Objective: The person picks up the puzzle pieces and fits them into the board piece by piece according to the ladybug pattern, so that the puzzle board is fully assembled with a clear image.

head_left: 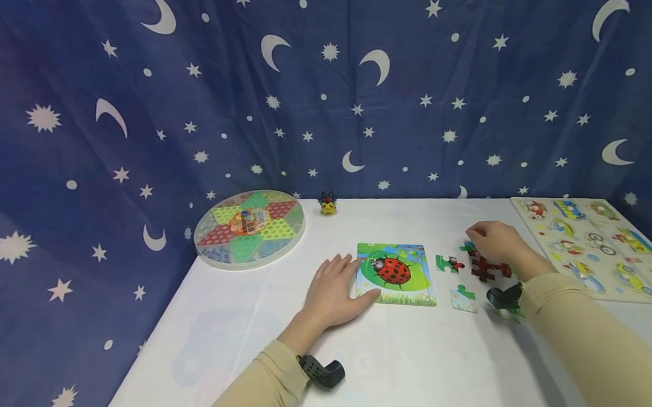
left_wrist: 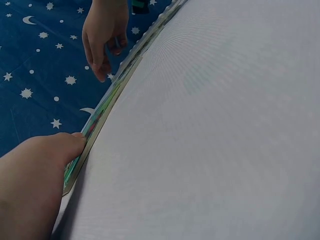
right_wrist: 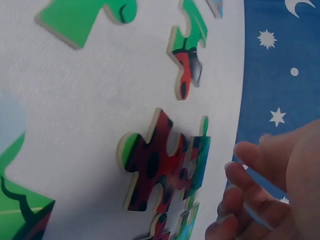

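Note:
A square ladybug puzzle board [head_left: 393, 271] lies flat on the white table. My left hand [head_left: 335, 294] rests at its left side, fingers stretched along that edge and thumb touching the front edge. To the right of the board, my right hand [head_left: 497, 244] hovers over loose puzzle pieces, its fingers loosely bent; in the right wrist view nothing shows between them. Below it sit dark red spotted pieces [right_wrist: 152, 162]. Nearer the board are a green-and-red piece [head_left: 449, 263] and a pale piece with green [head_left: 464, 299]. Another green piece [right_wrist: 75, 20] shows in the right wrist view.
A round star-patterned game board [head_left: 250, 228] lies at the back left. A small yellow-and-black figurine [head_left: 328, 203] stands near the table's back edge. On the right is a large vehicle picture board [head_left: 595, 246]. A blue moon-and-star curtain [head_left: 321, 94] hangs behind.

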`<state>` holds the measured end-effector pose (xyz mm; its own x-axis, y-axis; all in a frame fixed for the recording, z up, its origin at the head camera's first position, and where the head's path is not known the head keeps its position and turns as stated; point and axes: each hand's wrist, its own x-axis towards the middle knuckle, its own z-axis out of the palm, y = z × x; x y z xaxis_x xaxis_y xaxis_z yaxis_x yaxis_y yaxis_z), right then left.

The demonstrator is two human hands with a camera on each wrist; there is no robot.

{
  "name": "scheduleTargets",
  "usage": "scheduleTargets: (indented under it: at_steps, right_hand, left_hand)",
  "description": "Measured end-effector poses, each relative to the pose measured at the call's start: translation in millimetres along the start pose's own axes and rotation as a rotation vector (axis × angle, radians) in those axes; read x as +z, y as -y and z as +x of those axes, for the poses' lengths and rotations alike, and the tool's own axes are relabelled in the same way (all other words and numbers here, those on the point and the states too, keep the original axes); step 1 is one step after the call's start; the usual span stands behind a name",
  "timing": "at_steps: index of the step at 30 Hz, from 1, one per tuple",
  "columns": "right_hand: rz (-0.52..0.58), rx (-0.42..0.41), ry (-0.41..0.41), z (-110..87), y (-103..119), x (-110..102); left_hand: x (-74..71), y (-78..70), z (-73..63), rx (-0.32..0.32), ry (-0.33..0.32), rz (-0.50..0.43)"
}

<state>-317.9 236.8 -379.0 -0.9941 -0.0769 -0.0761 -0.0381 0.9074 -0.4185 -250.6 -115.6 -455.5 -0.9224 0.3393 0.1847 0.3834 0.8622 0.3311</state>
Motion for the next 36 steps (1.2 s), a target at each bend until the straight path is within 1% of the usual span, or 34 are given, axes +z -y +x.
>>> scheduleTargets:
  at_steps: [3,6,8,11,21,28,36]
  right_hand:
    - [-0.056,0.027,0.003,2.1,-2.4,-1.1]
    - [-0.113,0.106,0.024,1.0,-1.6,-5.0]
    - [-0.129,0.173,0.054,-0.3,0.2,-7.4]
    - [-0.149,0.234,0.089,-0.9,1.8,-8.6]
    - [-0.145,0.235,0.153,-0.5,-2.2,-8.1]
    - [-0.139,0.238,0.134,2.5,-2.2,-6.4]
    - [-0.090,0.260,0.118,4.6,-4.2,-3.3]
  left_hand:
    - [-0.1,0.2,0.6,0.000,0.004,0.006]
    - [-0.5,-0.2,0.6,-0.001,0.004,0.008]
    - [-0.7,-0.3,0.4,-0.002,0.003,0.010]
    - [-0.4,-0.3,0.6,-0.001,0.002,0.004]
    - [-1.6,0.2,-0.7,-0.003,0.004,0.008]
    - [-2.0,1.4,-1.3,-0.008,0.003,0.008]
    - [-1.2,1.7,-1.0,-0.001,-0.006,0.019]
